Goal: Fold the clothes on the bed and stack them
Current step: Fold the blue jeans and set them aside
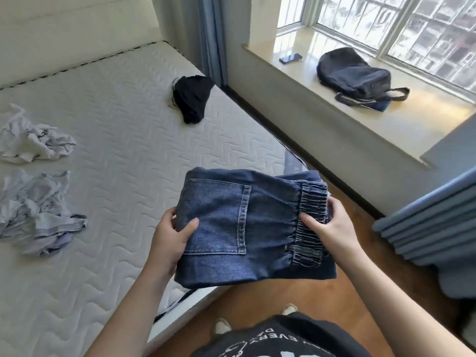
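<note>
Folded blue denim trousers (257,228) with a back pocket and an elastic waistband hang in the air over the bed's near corner. My left hand (172,235) grips their left edge, thumb on top. My right hand (329,225) grips the elastic waistband on the right. On the white quilted mattress (123,140) lie a crumpled black garment (192,99) at the far right edge, a crumpled white garment (31,140) at the left, and a crumpled pale blue-white garment (38,212) below it.
A window sill (322,99) on the right holds a dark bag (355,76) and a phone (290,58). Blue curtains (425,228) hang at the right. Wooden floor (296,297) runs between bed and wall.
</note>
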